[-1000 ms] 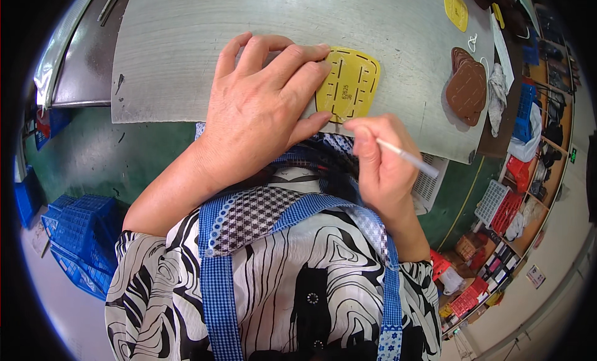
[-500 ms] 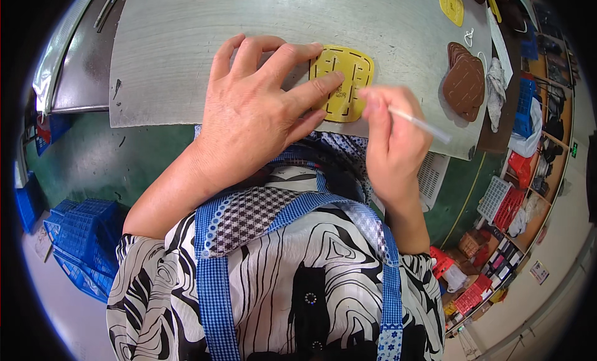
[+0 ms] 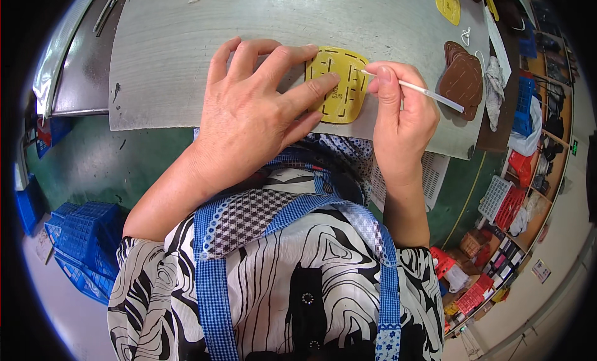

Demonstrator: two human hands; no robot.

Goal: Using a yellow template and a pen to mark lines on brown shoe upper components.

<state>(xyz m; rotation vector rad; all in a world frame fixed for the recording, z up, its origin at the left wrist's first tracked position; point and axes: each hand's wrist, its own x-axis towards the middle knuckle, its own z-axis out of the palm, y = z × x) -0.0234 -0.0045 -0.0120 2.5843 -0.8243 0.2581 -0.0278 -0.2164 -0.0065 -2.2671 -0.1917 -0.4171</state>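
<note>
A yellow slotted template [image 3: 345, 106] with rounded corners lies flat near the front edge of the table. My left hand [image 3: 252, 100] rests across its left side, fingers spread, with the index fingertip on its middle and another fingertip at its upper left corner. To the right of it, my right hand [image 3: 404, 106] pinches a slim white marking pen [image 3: 413, 87]. The pen slants, its thin tip at the template's upper right part; I cannot tell whether it touches. Anything lying under the template is hidden.
Brown slotted pieces [image 3: 461, 84] lie stacked on the right of the grey tabletop [image 3: 161, 62]. Another yellow template [image 3: 448, 5] is beyond them, and a crumpled pale cloth [image 3: 495, 93] lies beside the stack. Blue baskets [image 3: 87, 236] stand on the floor to the left; loaded shelves line the right.
My right hand has shifted slightly right and up, taking the pen with it; the pen tip now shows at the template's upper right. My left hand and the template have moved slightly left.
</note>
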